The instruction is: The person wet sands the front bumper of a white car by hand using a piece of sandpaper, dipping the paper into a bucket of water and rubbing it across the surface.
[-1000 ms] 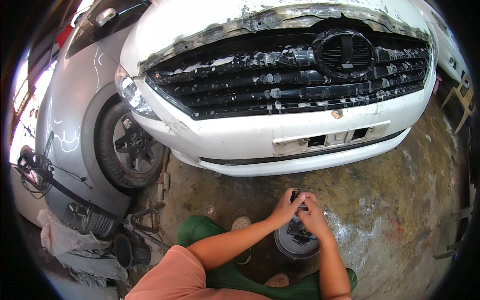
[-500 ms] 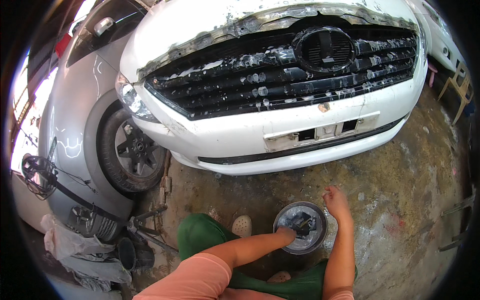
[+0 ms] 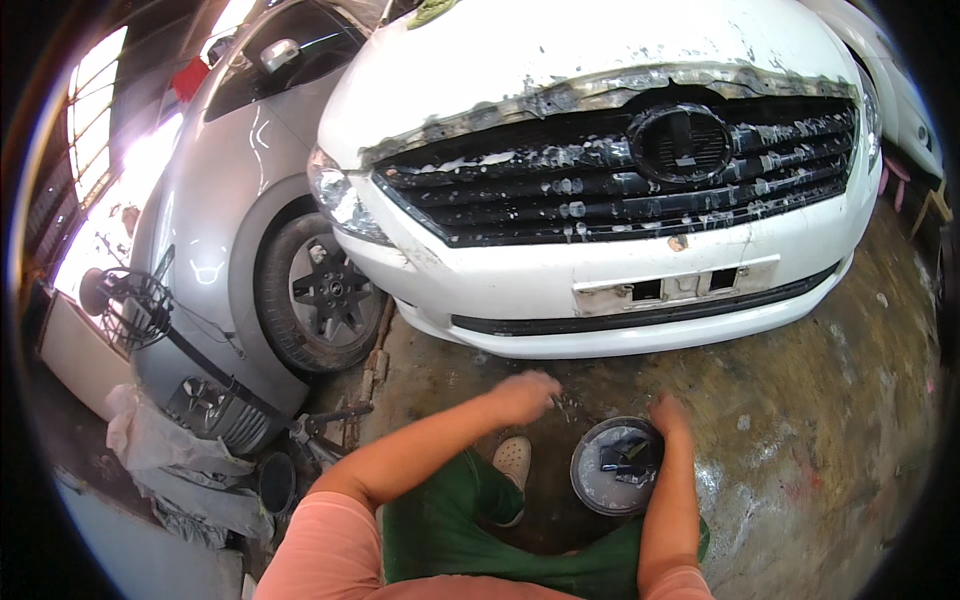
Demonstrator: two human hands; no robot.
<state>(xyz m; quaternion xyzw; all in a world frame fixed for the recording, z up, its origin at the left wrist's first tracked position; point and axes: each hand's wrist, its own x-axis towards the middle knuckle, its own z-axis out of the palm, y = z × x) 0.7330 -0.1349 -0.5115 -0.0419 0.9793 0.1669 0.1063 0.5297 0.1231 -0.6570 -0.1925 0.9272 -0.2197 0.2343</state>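
Observation:
My left hand is raised left of and above a round bucket on the floor, with water dripping beneath it. My right hand is at the bucket's upper right rim. Motion blurs both hands' fingers, so their grip is unclear. Dark flat pieces lie in cloudy grey liquid inside the bucket. In front of me is a white car's bumper, with a black grille marked by white splatters and residue.
A silver car stands at the left, near a metal stand, crumpled plastic sheeting and a dark pail. Another white car and a chair are at the right. My feet in pale clogs are below.
My hands were together over the bucket; then the left dipped into it. Now the left has risen out to the upper left, and the right has shifted slightly down. The view has tilted upward.

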